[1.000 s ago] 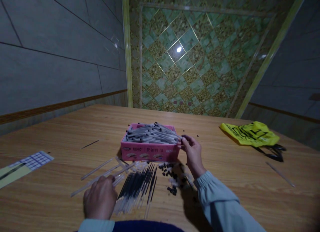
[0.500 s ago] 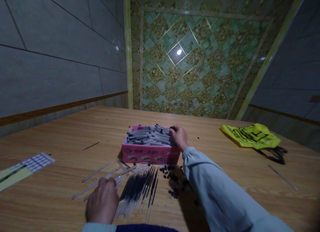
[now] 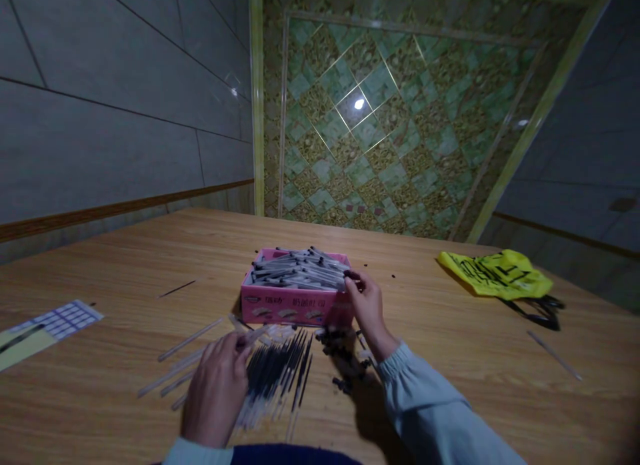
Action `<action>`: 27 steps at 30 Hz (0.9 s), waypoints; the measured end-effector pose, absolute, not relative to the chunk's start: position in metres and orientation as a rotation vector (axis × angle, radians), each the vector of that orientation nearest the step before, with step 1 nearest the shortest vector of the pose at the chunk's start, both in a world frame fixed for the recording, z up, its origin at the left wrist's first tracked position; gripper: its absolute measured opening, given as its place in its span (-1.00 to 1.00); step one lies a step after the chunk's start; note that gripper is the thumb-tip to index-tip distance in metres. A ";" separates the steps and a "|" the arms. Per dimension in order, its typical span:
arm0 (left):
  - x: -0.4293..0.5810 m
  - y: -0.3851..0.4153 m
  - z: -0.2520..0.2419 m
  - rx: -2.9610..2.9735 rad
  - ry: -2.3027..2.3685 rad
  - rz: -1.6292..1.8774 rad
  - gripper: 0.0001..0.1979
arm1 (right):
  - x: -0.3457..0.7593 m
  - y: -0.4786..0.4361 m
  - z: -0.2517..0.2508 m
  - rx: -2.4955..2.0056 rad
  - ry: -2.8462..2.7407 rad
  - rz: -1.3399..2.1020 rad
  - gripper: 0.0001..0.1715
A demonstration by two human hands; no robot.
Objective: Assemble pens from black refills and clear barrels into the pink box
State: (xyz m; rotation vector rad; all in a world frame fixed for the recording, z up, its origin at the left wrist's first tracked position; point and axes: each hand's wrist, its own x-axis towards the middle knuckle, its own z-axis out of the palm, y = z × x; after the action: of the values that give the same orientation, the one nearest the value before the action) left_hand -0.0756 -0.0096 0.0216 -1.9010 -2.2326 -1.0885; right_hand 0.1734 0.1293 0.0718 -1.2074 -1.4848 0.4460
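Observation:
A pink box [image 3: 295, 309] full of grey pens with dark caps [image 3: 300, 268] stands in the middle of the table. My right hand [image 3: 369, 308] is at the box's right end, its fingers pinched by the rim; whether something is between them is too small to tell. My left hand [image 3: 217, 388] is closed on a clear pen tube [image 3: 254, 336] in front of the box. More clear tubes [image 3: 190, 339] lie to its left. Beside it is a row of thin black refills [image 3: 280, 368]. Small black caps [image 3: 341, 385] are scattered below my right hand.
A yellow bag [image 3: 500, 275] with black straps lies at the right, near a single tube [image 3: 555, 355]. At the left are a checked sheet [image 3: 70, 318] and a lone thin refill [image 3: 177, 289]. Walls rise beyond the wooden table [image 3: 400, 251].
My right hand has drawn back slightly from the pens to the box's right front corner. My left hand has moved up and right and has taken hold of a clear tube.

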 end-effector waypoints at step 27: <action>-0.005 0.027 0.010 -1.352 -1.999 -3.761 -0.72 | 0.192 0.032 0.038 -1.672 -2.422 0.326 -0.84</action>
State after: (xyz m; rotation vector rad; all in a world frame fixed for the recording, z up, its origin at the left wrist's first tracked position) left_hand -0.0051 0.0270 0.0103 -1.3518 -1.9986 -3.7608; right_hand 0.1921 0.0323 0.0384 -1.6716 -2.4221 0.3256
